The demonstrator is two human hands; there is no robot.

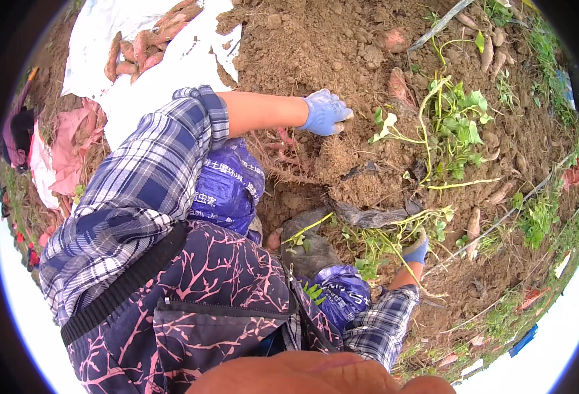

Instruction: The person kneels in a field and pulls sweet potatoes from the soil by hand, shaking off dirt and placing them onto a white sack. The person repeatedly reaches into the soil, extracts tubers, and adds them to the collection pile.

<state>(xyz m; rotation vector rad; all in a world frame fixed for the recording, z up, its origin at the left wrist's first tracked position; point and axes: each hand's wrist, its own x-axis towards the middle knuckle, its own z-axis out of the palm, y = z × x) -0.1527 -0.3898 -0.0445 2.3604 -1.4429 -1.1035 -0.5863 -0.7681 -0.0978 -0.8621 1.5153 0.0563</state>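
Note:
My left hand (326, 114), in a light blue knit glove with pale fingertips, is low over loose brown soil with its fingers curled. Whether anything lies under those fingers is hidden. Just below it, thin pinkish-red roots (285, 145) stick out of the dug soil. My right hand (416, 246), gloved in blue and grey, is among sweet potato vines (375, 251); a stem crosses its wrist, and its grip is unclear. A strip of black plastic film (368, 215) lies between the hands. Part of a sweet potato (398, 87) shows in the soil beyond my left hand.
Sweet potatoes (141, 51) are heaped on a white sheet (186, 69) at upper left. Leafy vines (459, 118) and more sweet potatoes (473, 229) lie to the right. My knees wear purple printed plastic covers (228, 184). Pink fabric or sheeting (75, 143) is at far left.

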